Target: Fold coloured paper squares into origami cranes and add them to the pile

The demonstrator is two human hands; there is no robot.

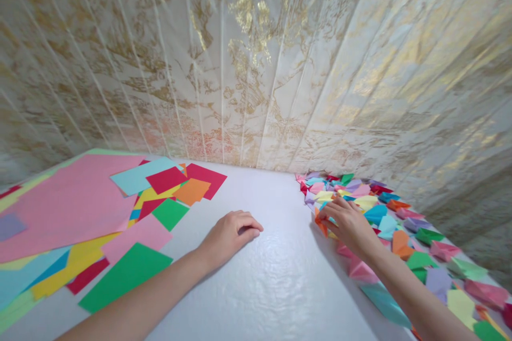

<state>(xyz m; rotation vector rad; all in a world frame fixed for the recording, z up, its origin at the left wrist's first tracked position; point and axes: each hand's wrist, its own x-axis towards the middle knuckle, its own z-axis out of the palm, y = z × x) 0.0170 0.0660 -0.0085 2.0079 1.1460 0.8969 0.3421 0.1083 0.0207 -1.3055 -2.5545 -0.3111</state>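
Observation:
My left hand (pixel 232 234) rests on the white table, fingers curled in and the thumb tip close to the index finger; nothing shows between them. At the right, my right hand (pixel 348 221) pinches an orange origami piece (pixel 320 222) at the near edge of a spread of folded paper pieces. Part of the orange piece is hidden behind my fingers. Beneath that hand and forearm lie other folded pieces, among them a pink one (pixel 362 270) and a light blue one (pixel 386 303).
Flat coloured paper sheets overlap on the left: a large pink sheet (pixel 76 197), a green one (pixel 128 277), a red one (pixel 166 180) and several more. The white table (pixel 276 287) lies between sheets and folded pieces. A patterned white-and-gold curtain (pixel 248 64) hangs behind the table.

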